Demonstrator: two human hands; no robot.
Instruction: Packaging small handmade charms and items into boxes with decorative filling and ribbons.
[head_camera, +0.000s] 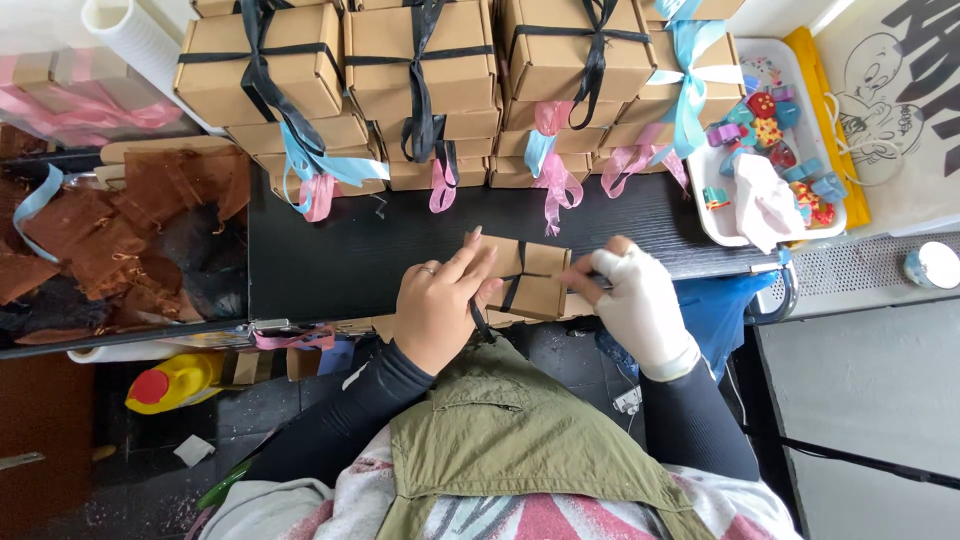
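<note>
A small brown cardboard box (535, 283) lies at the near edge of the black table (340, 250), with a black ribbon (514, 288) across its top. My left hand (440, 300), a ring on one finger, pinches the ribbon at the box's left side. My right hand (640, 300), in a white glove, holds the ribbon's other end at the box's right side.
Stacks of brown boxes (420, 60) tied with black, pink and blue ribbons fill the table's far side. A white tray (712, 215) of small colourful pieces sits at the right. Brown organza bags (130, 220) lie on the left. A yellow bottle (175, 382) is on the floor.
</note>
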